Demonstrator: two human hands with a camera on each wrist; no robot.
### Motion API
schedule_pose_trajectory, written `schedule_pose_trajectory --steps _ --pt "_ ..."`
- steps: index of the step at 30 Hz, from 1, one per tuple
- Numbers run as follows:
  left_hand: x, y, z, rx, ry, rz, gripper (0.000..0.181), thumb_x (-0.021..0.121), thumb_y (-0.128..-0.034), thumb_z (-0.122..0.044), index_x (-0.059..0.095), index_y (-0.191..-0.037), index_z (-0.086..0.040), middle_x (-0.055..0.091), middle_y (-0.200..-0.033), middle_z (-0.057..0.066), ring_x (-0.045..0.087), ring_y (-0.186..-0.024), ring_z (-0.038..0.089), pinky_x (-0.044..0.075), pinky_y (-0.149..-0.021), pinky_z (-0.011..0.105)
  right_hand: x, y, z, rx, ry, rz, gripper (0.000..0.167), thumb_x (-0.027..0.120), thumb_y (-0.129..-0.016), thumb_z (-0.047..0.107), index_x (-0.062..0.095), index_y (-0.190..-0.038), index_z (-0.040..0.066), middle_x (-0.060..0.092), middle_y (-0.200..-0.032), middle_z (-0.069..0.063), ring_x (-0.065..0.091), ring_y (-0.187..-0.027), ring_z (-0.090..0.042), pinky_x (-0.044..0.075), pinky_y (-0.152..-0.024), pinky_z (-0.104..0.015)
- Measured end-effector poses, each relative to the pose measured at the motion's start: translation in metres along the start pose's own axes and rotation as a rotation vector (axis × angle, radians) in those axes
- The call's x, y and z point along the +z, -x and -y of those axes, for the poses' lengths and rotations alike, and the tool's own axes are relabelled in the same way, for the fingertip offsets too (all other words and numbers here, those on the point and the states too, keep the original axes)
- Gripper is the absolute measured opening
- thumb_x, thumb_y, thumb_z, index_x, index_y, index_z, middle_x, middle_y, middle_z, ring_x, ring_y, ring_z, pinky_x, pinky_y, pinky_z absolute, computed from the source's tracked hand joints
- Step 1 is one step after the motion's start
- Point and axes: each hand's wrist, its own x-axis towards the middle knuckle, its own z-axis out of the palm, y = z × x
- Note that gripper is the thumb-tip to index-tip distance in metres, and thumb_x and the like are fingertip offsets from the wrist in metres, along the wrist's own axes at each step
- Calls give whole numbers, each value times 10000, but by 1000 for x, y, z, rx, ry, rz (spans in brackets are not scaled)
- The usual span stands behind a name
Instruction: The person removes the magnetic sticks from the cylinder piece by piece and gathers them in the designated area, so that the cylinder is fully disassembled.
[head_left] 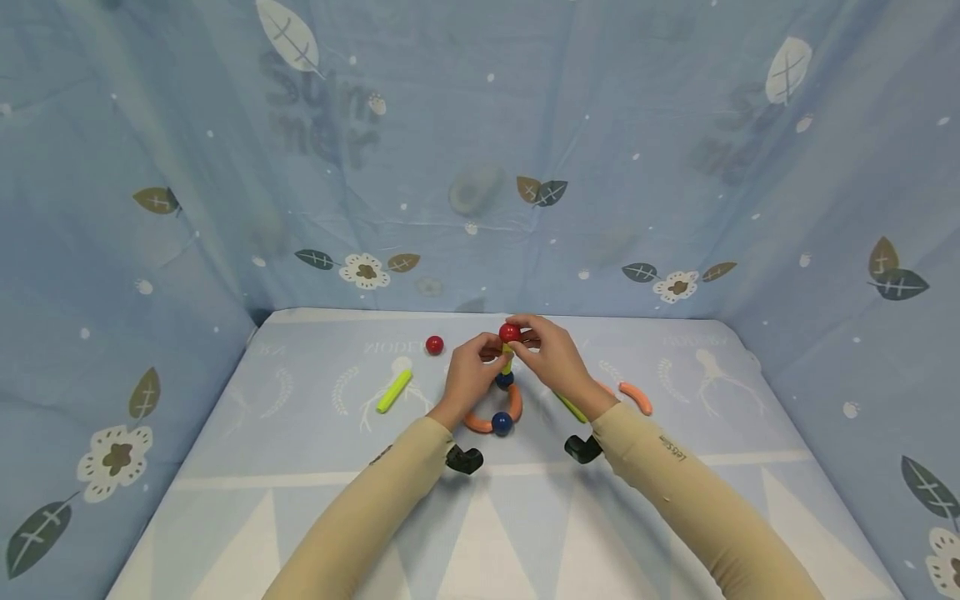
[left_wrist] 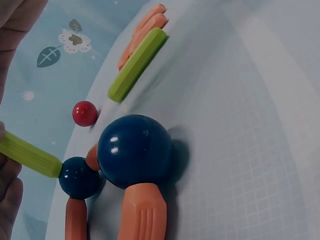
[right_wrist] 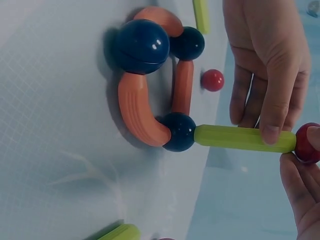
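My left hand [head_left: 471, 371] pinches a yellow-green magnetic rod [right_wrist: 230, 137] with its thumb and fingers. The rod stands up from a blue ball [right_wrist: 179, 131]. On its top end sits a red ball [head_left: 510, 332], which my right hand [head_left: 555, 354] holds between thumb and fingers. Below lies a closed ring of orange rods [right_wrist: 134, 107] joined by blue balls, resting on the table. The nearest blue ball [head_left: 502, 423] faces me. Part of the ring is hidden behind my left hand in the head view.
To the left lie a red ball [head_left: 434, 345] and a yellow-green rod [head_left: 394, 392]. On the right are another yellow-green rod [left_wrist: 137, 65], loose orange rods [head_left: 636, 397] and a red ball [left_wrist: 85, 114]. Patterned blue cloth [head_left: 480, 150] hangs behind the table and along both sides.
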Motion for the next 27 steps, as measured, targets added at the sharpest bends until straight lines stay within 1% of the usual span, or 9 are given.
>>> schedule_pose_trajectory --steps 4,8,13,15,17,20,22,27 --pt "0 0 -2 3 -20 0 223 755 -933 -171 711 -1135 -87 734 -1079 42 703 -1001 172 578 -882 322 -2 1 3 10 7 9 395 714 -966 125 618 -1343 61 658 -1253 -120 690 -1076 -239 578 -904 -344" --pt "0 1 -2 8 -21 0 213 750 -934 -168 713 -1129 -90 737 -1071 38 705 -997 171 581 -889 358 -4 1 4 30 8 15 395 712 -970 146 617 -1343 54 658 -1245 -132 704 -1052 -250 587 -881 -349" --pt "0 1 -1 12 -36 -9 200 753 -936 -181 719 -1114 -96 739 -1058 27 711 -978 158 582 -864 324 -7 -1 -1 99 -48 -14 391 700 -983 186 610 -1348 78 662 -1247 -124 720 -991 -247 601 -836 -392" --pt "0 1 0 8 -37 -13 198 755 -938 -192 720 -1110 -100 738 -1053 22 710 -973 153 580 -857 310 -8 -2 -6 136 -72 -32 392 700 -984 199 608 -1350 90 663 -1249 -118 720 -981 -248 602 -819 -411" --pt "0 1 0 6 -33 -14 200 756 -938 -193 720 -1110 -98 737 -1051 24 708 -969 157 580 -856 310 -7 -2 -13 174 -73 -42 394 698 -986 209 607 -1354 98 663 -1253 -115 716 -987 -247 602 -812 -414" --pt "0 1 0 3 -22 -13 202 758 -935 -191 721 -1111 -99 737 -1052 24 703 -969 160 578 -862 314 -4 -3 -25 241 -38 -38 396 702 -983 213 607 -1351 101 665 -1255 -107 703 -985 -237 600 -808 -393" --pt "0 0 -1 -1 -20 -10 204 761 -932 -188 720 -1110 -97 738 -1050 25 702 -968 159 576 -865 311 -1 -2 -32 284 -2 -26 395 710 -977 202 610 -1342 94 662 -1253 -108 689 -956 -233 596 -796 -376" --pt "1 1 -1 -5 -30 -15 205 766 -927 -183 722 -1109 -101 743 -1047 23 704 -967 161 576 -872 324 9 -3 -51 357 102 42 383 720 -965 189 621 -1321 89 664 -1242 -111 627 -830 -209 558 -746 -347"
